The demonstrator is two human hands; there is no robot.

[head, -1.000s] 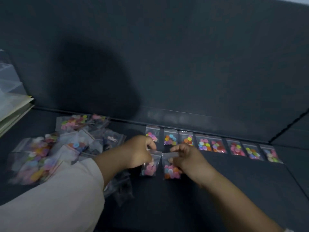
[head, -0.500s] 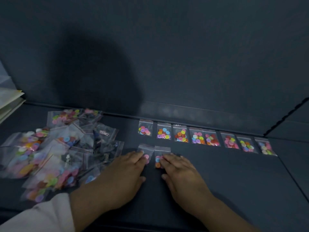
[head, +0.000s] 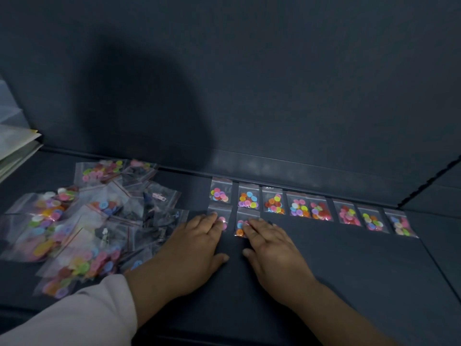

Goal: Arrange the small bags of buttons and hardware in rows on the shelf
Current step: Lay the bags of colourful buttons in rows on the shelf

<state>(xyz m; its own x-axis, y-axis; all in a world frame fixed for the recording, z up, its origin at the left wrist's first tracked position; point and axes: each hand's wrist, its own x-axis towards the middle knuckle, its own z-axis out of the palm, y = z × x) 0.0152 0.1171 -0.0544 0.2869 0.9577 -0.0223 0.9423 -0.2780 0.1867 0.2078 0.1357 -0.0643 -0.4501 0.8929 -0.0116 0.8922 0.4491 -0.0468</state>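
A row of several small clear bags of coloured buttons (head: 299, 207) lies along the back of the dark shelf (head: 349, 270). Just in front of its left end lie two more bags. My left hand (head: 197, 245) lies flat with straight fingertips pressing the left bag (head: 220, 216). My right hand (head: 272, 250) lies flat too, its fingertips pressing the right bag (head: 243, 223). Both bags are partly hidden under my fingers.
A loose pile of button and hardware bags (head: 82, 226) covers the left of the shelf. Stacked papers or folders (head: 15, 148) stand at the far left edge. The shelf's back wall (head: 249, 96) rises right behind the row.
One second ago each hand held a bag pinched above the shelf. Both bags now lie flat in front of the row, and my hands have flattened onto them.
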